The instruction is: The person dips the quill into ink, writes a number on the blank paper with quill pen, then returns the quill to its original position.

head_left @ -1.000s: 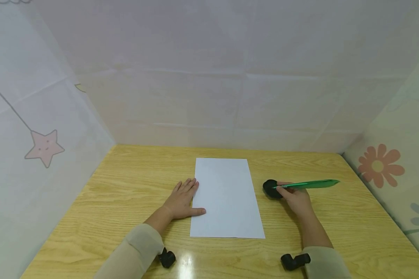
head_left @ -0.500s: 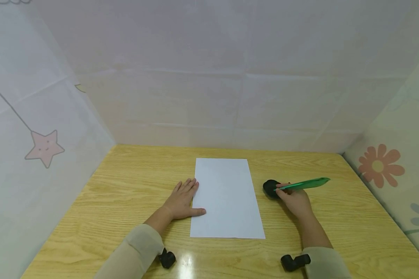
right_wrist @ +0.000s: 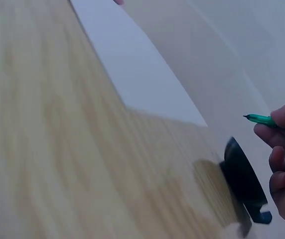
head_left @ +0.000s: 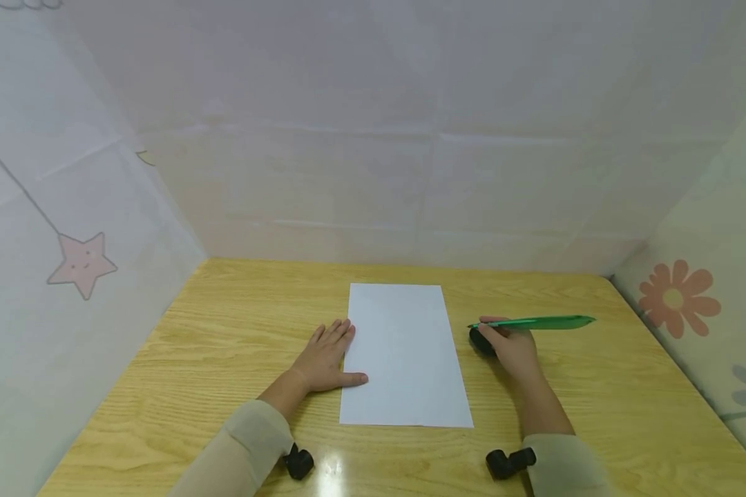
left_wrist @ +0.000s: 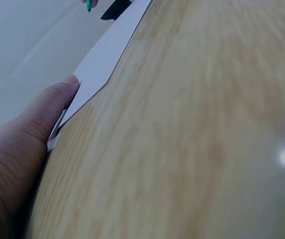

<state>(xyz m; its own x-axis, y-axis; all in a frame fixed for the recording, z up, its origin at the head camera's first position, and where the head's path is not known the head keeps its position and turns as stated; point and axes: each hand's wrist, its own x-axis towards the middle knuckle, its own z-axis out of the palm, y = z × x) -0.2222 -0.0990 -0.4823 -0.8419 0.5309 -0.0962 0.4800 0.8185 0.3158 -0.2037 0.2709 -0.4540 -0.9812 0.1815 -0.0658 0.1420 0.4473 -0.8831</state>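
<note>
A white sheet of paper (head_left: 404, 352) lies flat in the middle of the wooden table (head_left: 224, 331). My left hand (head_left: 326, 359) lies flat beside its left edge, thumb on the sheet; the left wrist view shows the thumb (left_wrist: 53, 107) on the paper (left_wrist: 107, 55). My right hand (head_left: 512, 348) grips a green pen (head_left: 534, 322), tip pointing left towards the paper. A black round object (head_left: 480, 342) sits on the table just under that hand, also seen in the right wrist view (right_wrist: 242, 181) below the pen tip (right_wrist: 257, 119).
Pale fabric walls enclose the table on three sides, with a star print (head_left: 81, 264) on the left and a flower print (head_left: 674, 298) on the right. Black camera mounts (head_left: 298, 461) sit at both wrists near the table's front edge.
My right hand has moved a little left and raised the pen, whose tip now points past the black object towards the paper. The left hand has stayed put.
</note>
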